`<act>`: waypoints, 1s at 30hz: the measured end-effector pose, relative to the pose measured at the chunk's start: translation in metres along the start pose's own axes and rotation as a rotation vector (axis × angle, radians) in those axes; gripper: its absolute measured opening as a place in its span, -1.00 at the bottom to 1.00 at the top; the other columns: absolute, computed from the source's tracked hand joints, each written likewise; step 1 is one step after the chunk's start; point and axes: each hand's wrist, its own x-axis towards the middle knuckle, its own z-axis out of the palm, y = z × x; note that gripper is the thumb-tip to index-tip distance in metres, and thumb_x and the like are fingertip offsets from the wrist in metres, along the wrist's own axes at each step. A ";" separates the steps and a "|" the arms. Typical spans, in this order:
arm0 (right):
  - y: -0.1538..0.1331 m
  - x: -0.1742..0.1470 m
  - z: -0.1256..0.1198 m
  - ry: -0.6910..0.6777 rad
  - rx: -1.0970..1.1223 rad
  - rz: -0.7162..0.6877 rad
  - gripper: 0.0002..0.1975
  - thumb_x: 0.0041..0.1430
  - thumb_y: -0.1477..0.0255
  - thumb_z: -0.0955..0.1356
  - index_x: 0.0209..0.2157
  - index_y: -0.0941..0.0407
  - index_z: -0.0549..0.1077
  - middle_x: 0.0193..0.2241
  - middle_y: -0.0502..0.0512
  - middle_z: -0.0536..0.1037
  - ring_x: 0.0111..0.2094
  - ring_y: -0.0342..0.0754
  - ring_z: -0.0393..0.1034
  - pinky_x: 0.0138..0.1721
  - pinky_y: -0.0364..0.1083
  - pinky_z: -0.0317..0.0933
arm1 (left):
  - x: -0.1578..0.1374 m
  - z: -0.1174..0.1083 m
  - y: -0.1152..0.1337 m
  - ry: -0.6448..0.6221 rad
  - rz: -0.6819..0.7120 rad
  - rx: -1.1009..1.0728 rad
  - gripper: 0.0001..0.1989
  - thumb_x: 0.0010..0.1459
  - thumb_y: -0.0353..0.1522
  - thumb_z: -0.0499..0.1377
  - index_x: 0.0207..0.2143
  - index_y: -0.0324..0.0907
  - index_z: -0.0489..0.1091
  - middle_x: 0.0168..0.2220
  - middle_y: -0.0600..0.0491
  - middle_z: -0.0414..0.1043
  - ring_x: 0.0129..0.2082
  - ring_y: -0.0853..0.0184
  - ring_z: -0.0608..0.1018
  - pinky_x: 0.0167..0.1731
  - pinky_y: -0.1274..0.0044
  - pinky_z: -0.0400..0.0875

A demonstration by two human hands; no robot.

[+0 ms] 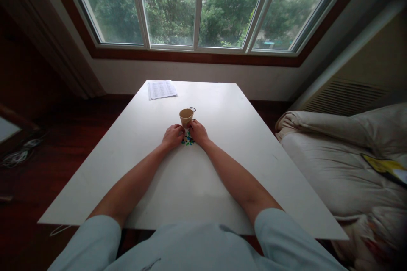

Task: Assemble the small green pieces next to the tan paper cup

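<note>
A tan paper cup (pixel 186 114) stands upright near the middle of the white table (pixel 197 186). A small cluster of blue and green bits, which look like beads (pixel 188 139), lies just in front of it. My left hand (pixel 173 136) rests at the left edge of the beads, its fingers curled inward near the cup's base. On the other side, my right hand (pixel 199 131) has curled fingers overlapping the cup's lower right side. Anything pinched in either hand is too small or hidden to make out. The cup's inside bottom cannot be seen.
Behind the cup lies a thin dark loop (pixel 192 109). Printed papers (pixel 161 89) sit at the table's far left corner. A cushioned sofa (pixel 330 165) stands along the right side, and a window (pixel 197 8) is beyond the table. Cables (pixel 19 156) lie at left.
</note>
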 end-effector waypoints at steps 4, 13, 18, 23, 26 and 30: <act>0.004 0.002 0.003 -0.001 -0.005 -0.014 -0.65 0.45 0.54 0.29 0.06 0.03 0.65 0.13 0.16 0.64 0.10 0.04 0.54 0.12 -0.08 0.38 | 0.000 0.000 -0.001 -0.004 0.004 -0.003 -0.72 0.36 -0.39 0.21 0.00 -0.06 0.70 0.19 -0.08 0.69 0.24 0.00 0.63 0.38 0.20 0.48; 0.003 0.001 0.002 0.001 0.025 -0.011 -0.66 0.46 0.53 0.28 0.05 0.04 0.65 0.14 0.16 0.65 0.12 0.05 0.54 0.15 -0.07 0.38 | 0.000 0.002 -0.002 0.006 0.006 -0.017 -0.73 0.36 -0.38 0.22 -0.02 -0.05 0.71 0.18 -0.08 0.69 0.22 0.01 0.63 0.37 0.20 0.49; 0.003 0.001 0.001 0.004 0.034 -0.016 -0.66 0.44 0.54 0.29 0.04 0.03 0.65 0.13 0.16 0.65 0.11 0.05 0.54 0.14 -0.07 0.38 | 0.000 0.002 -0.003 0.008 0.010 -0.014 -0.73 0.37 -0.36 0.21 -0.01 -0.07 0.70 0.19 -0.08 0.68 0.22 0.00 0.63 0.37 0.19 0.49; 0.008 0.004 0.008 0.044 0.058 -0.039 -0.69 0.42 0.55 0.31 -0.01 0.04 0.66 0.10 0.17 0.66 0.06 0.06 0.55 0.10 -0.05 0.38 | 0.000 0.004 -0.005 0.009 0.014 -0.006 -0.73 0.37 -0.37 0.22 -0.02 -0.06 0.71 0.18 -0.08 0.69 0.22 0.01 0.64 0.36 0.20 0.50; 0.012 0.006 0.013 0.070 0.083 -0.061 -0.72 0.40 0.56 0.33 -0.04 0.05 0.66 0.06 0.16 0.67 0.03 0.05 0.55 0.08 -0.05 0.37 | 0.001 0.004 -0.005 0.011 0.012 0.000 -0.73 0.35 -0.38 0.23 -0.02 -0.04 0.71 0.17 -0.06 0.69 0.22 0.03 0.64 0.36 0.23 0.50; 0.014 0.007 0.016 0.110 0.118 -0.090 -0.75 0.40 0.56 0.34 -0.07 0.05 0.65 0.01 0.15 0.66 -0.04 0.04 0.53 0.04 -0.05 0.36 | 0.001 0.003 -0.004 0.015 0.011 0.003 -0.72 0.35 -0.39 0.24 -0.01 -0.03 0.72 0.17 -0.06 0.69 0.23 0.04 0.64 0.37 0.24 0.49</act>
